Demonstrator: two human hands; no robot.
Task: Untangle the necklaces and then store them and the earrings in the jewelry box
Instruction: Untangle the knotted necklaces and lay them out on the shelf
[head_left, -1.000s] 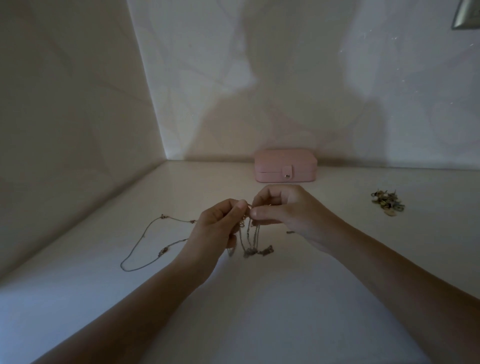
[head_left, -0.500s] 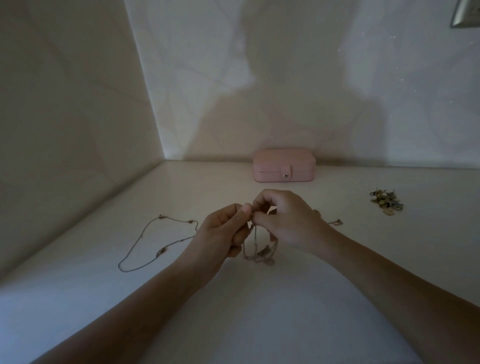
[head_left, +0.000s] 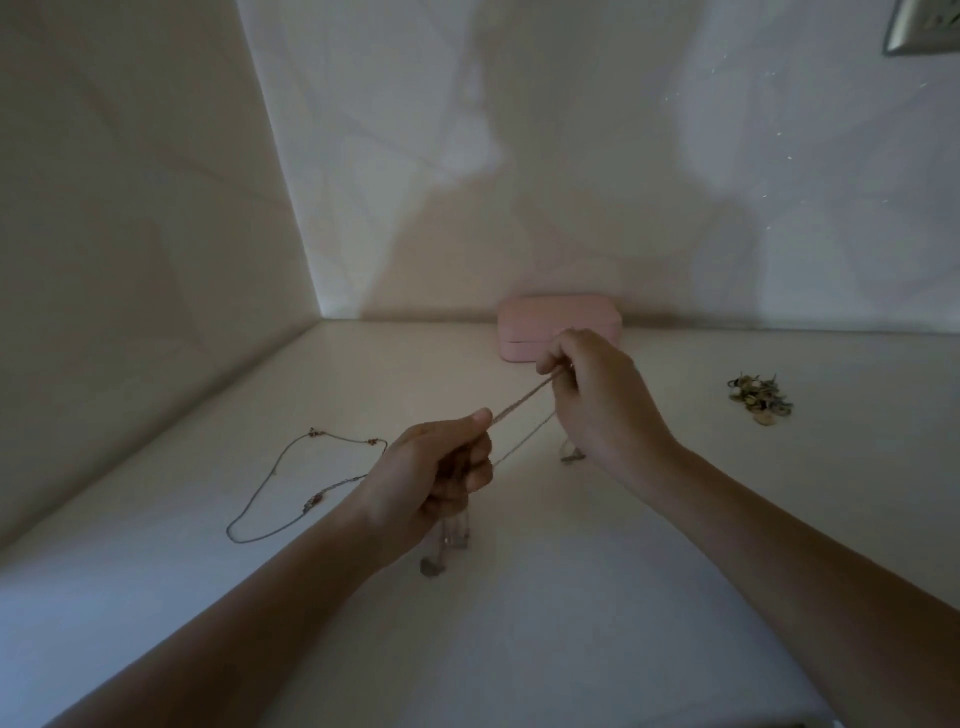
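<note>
My left hand (head_left: 436, 475) and my right hand (head_left: 597, 400) each pinch a thin chain (head_left: 519, 408), which runs taut between them above the white table (head_left: 571, 623). Pendants (head_left: 434, 566) dangle below my left hand, and another small pendant (head_left: 571, 456) hangs beside my right wrist. A second necklace (head_left: 291, 493) lies in a loose loop on the table to the left. The closed pink jewelry box (head_left: 524, 332) stands at the back wall, partly behind my right hand. A small heap of earrings (head_left: 759, 397) lies at the right.
Pale walls meet in a corner at the back left and enclose the table on two sides. A metal plate (head_left: 924, 26) is fixed on the wall at the top right.
My hands were together over the bunched chains; they have pulled apart, the right hand up and back toward the box, stretching the chain straight between them. The pendants now hang under my left hand.
</note>
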